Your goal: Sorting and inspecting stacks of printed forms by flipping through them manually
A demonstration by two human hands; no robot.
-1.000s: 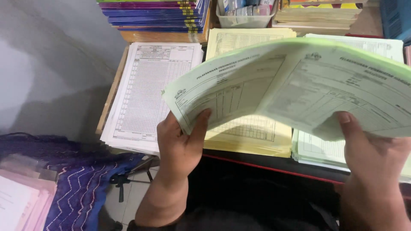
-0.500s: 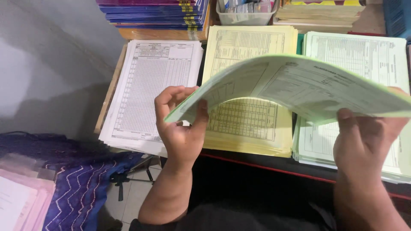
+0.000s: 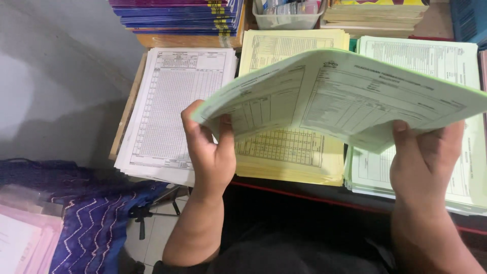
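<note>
**Pale green forms gripped at both lower corners**

Pale green paper, a thin sheaf of printed forms [image 3: 345, 96], is held up off the tabletop [image 3: 355, 200] and tilted toward the camera, its ruled tables facing up. The left hand [image 3: 210, 152] is clamped on the sheaf's lower left corner: the thumb lies on the near side and the curled fingers [image 3: 190, 119] wrap round the edge at about 10 o'clock from the palm. The right hand [image 3: 423, 162] pinches the lower right edge, thumb [image 3: 401, 134] pressed up against the underside, the remaining fingers hidden behind the paper. Both hands are closed tight on the sheets, with the sheaf spreading from 12 to 2 o'clock above the left hand and from 10 to 12 o'clock above the right.

Under the raised sheaf three piles lie side by side: a white stack of gridded forms [image 3: 177, 111] at 10 o'clock from the left hand, a yellow stack [image 3: 289, 152] between the hands, and a light green stack [image 3: 431, 61] beyond the right hand. Farther back are blue-spined books [image 3: 177, 15] and a clear plastic tray [image 3: 286, 18]. A purple zigzag-patterned cloth [image 3: 86, 223] lies at 8 o'clock.
</note>
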